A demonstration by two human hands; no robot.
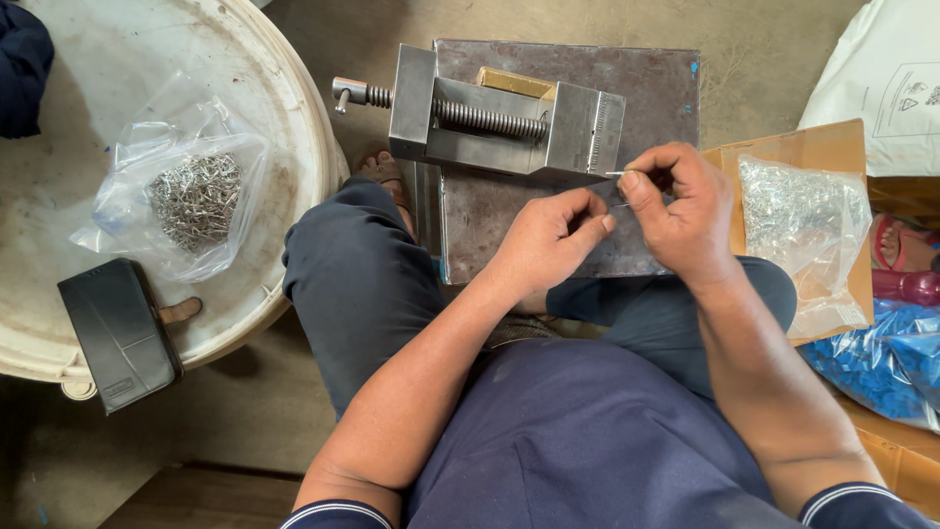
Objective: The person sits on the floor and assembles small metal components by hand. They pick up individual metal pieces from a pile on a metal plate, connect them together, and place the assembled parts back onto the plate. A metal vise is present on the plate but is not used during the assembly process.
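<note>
My right hand [681, 211] pinches a thin metal wire piece [616, 174] between thumb and forefinger, just right of a steel vise [490, 122]. My left hand [548, 240] is curled close beside it, its fingertips meeting the right thumb near the wire's lower end. Both hands hover over a dark metal plate [490, 211] that carries the vise. The vise holds a small brass-coloured block [516, 82] at its far side. What the left fingers pinch is too small to tell.
A white tub lid [284, 118] at left carries a clear bag of small metal wire parts [196, 201] and a black wallet-like case [119, 333]. At right a cardboard box [813, 147] holds another clear bag of metal parts [798, 220]; blue bagged pieces [886, 358] lie beside it.
</note>
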